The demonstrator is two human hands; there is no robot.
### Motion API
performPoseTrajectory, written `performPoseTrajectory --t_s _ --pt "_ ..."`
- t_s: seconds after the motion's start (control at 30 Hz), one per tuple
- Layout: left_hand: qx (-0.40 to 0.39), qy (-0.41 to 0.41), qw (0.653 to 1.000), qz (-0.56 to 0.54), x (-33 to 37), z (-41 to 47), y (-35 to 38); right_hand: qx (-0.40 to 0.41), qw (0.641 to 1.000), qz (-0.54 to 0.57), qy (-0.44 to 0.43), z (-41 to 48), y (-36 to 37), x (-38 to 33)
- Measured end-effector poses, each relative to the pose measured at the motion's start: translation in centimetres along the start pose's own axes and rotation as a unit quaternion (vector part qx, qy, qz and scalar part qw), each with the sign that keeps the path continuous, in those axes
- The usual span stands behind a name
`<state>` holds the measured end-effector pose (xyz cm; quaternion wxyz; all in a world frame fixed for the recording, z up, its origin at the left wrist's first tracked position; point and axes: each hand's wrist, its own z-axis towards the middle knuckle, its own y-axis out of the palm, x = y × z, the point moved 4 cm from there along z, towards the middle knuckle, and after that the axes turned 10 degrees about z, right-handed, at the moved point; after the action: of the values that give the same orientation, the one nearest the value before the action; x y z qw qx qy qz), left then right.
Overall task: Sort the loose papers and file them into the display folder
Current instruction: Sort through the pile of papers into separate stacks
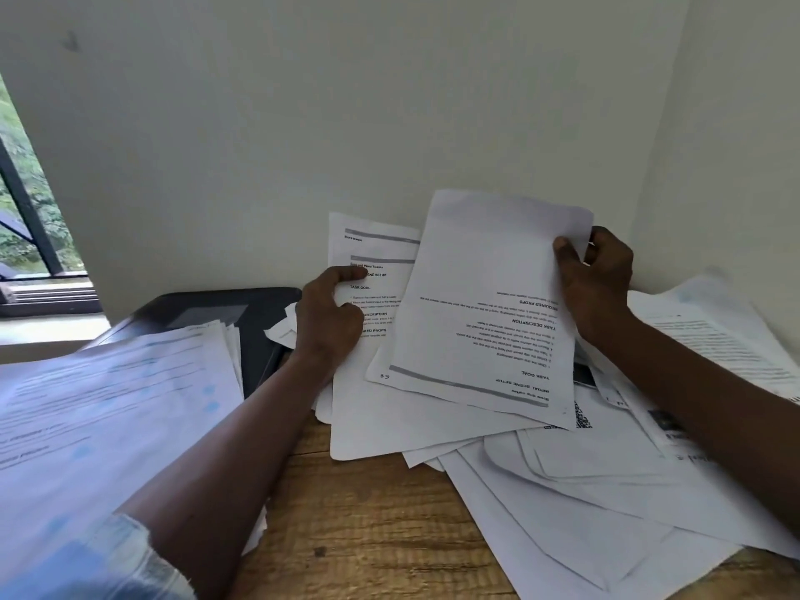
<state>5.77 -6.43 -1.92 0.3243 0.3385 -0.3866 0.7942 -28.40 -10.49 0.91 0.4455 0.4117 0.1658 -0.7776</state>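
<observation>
My left hand (331, 316) grips a printed sheet (368, 249) by its left edge, thumb on the text side, and holds it upright against the wall. My right hand (595, 281) pinches the far right corner of another printed sheet (485, 305), whose text reads upside down to me, lifted in front of the first. A black display folder (259, 313) lies at the back left, partly under a stack of papers (108, 404). Loose papers (584, 482) are spread over the wooden table (368, 526) on the right.
A pale wall rises right behind the table and turns a corner at the right. A window (26, 218) with a dark frame sits at the far left. More printed sheets (718, 339) lie at the far right beside my right forearm.
</observation>
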Motion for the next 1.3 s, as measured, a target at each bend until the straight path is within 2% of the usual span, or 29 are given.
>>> performPoseTrajectory --t_s 0.23,0.43,0.57,0.93,1.0,1.03,1.1,1.17,1.2,1.23,1.27,1.3 --pt "0.002 -0.009 1.000 -0.020 0.0 0.0 -0.1 0.003 1.000 0.002 0.022 -0.1 -0.1 0.4" --pt "0.009 -0.005 0.999 -0.053 -0.2 -0.1 -0.3 0.130 0.990 0.001 0.048 0.6 -2.2 0.7" --pt "0.019 -0.022 0.998 -0.048 -0.2 -0.3 -0.5 0.173 0.979 0.014 0.103 0.8 -3.6 1.7" --pt "0.020 -0.033 0.998 -0.040 -0.4 0.0 -0.2 0.154 0.971 -0.026 0.181 -0.1 -3.4 1.9" --pt "0.023 -0.026 0.999 -0.034 -0.3 0.0 -0.2 0.157 0.970 -0.073 0.168 -0.1 -3.1 1.6" --pt "0.026 -0.023 0.999 -0.033 -0.3 0.1 -0.2 0.153 0.972 -0.118 0.133 -0.2 -2.9 1.1" --pt "0.031 -0.017 0.999 -0.029 -0.3 0.2 -0.2 0.115 0.975 -0.190 -0.010 -0.3 -2.5 -0.2" --pt "0.034 -0.014 0.999 -0.028 -0.3 0.4 -0.1 0.001 0.966 -0.193 -0.173 -0.3 -1.2 -1.5" --pt "0.035 -0.013 0.999 -0.024 -0.3 0.4 -0.1 -0.093 0.960 -0.157 -0.212 -0.2 -0.4 -1.9" --pt "0.036 -0.011 0.999 -0.017 -0.2 0.5 -0.2 -0.199 0.948 -0.124 -0.215 -0.2 0.6 -2.1" --pt "0.039 -0.007 0.999 -0.010 -0.2 0.5 -0.2 -0.302 0.923 -0.122 -0.206 -0.5 1.7 -2.4" --pt "0.041 -0.002 0.999 -0.004 -0.1 0.5 -0.2 -0.386 0.885 -0.166 -0.202 -1.1 2.8 -2.7"
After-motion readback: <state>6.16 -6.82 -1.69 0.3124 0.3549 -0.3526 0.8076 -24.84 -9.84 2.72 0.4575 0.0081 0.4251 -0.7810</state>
